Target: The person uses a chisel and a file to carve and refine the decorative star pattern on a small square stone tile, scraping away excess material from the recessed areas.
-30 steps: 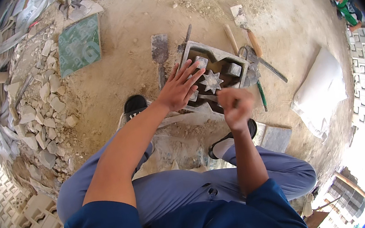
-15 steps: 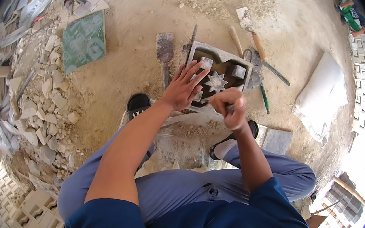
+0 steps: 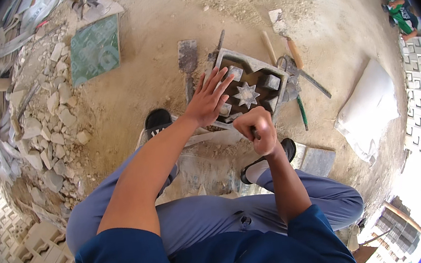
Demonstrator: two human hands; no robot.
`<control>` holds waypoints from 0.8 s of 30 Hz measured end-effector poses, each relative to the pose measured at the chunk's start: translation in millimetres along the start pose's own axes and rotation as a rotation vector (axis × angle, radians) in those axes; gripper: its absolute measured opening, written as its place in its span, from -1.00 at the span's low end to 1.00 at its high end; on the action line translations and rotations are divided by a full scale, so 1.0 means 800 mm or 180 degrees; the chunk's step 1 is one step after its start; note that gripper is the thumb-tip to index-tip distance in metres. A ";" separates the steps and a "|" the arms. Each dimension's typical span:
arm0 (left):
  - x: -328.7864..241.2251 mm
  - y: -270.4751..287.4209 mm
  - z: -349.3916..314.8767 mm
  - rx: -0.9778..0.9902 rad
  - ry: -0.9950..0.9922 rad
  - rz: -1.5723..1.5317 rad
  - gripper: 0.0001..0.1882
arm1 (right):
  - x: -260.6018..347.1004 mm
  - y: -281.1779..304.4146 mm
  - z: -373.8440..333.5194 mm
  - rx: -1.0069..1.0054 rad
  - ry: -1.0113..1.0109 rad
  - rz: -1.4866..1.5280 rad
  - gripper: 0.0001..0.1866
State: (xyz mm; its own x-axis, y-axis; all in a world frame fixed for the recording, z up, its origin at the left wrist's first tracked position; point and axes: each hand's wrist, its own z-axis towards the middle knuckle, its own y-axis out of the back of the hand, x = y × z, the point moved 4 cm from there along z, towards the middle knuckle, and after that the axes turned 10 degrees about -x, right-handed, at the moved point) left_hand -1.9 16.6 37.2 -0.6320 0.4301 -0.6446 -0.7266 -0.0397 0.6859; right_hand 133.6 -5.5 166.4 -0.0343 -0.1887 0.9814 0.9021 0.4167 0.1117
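Observation:
A grey box-like mould (image 3: 256,63) lies tilted on the dirt floor in front of me. Inside it are a pale eight-pointed star (image 3: 246,95) and several grey blocks (image 3: 270,81). My left hand (image 3: 207,101) rests on the mould's left side, palm down and fingers spread. Just over the near edge, my right hand (image 3: 259,130) is closed in a fist. A dark end of something shows in that fist; the rest is hidden. A flat-bladed tool (image 3: 188,56) lies left of the mould.
Right of the mould lie a wooden-handled trowel (image 3: 294,53), a pale wooden handle (image 3: 269,47), a metal bar (image 3: 316,84) and a green rod (image 3: 302,113). Rubble (image 3: 58,117) and a green board (image 3: 96,50) are left; a white sack (image 3: 369,108) and another person (image 3: 403,16) right.
My right fist has shifted slightly left and toward me, and its wrist has turned. My left hand stays spread on the mould. The whole view has shifted slightly.

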 end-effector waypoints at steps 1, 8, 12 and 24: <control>0.002 -0.001 0.000 -0.0003 -0.0021 -0.0003 -0.42 | 0.003 0.002 0.002 -0.0014 0.0012 -0.0012 -0.17; -0.003 -0.001 0.000 0.0003 0.0039 -0.0132 -0.41 | -0.005 0.031 -0.014 -0.0727 -0.0173 0.0712 -0.17; -0.001 -0.003 0.005 -0.0007 0.0001 -0.0142 -0.42 | 0.009 0.026 -0.015 -0.1022 0.0178 0.0445 -0.16; -0.004 0.000 0.001 0.0021 0.0059 -0.0094 -0.42 | 0.002 0.034 0.004 -0.0897 0.0266 0.0527 -0.17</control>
State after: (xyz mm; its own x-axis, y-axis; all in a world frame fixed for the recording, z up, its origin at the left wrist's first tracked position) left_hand 0.5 15.6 39.2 -0.6151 0.4143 -0.6708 -0.7434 -0.0212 0.6686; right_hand 156.9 8.2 171.5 0.1475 -0.2159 0.9652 0.9763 0.1878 -0.1072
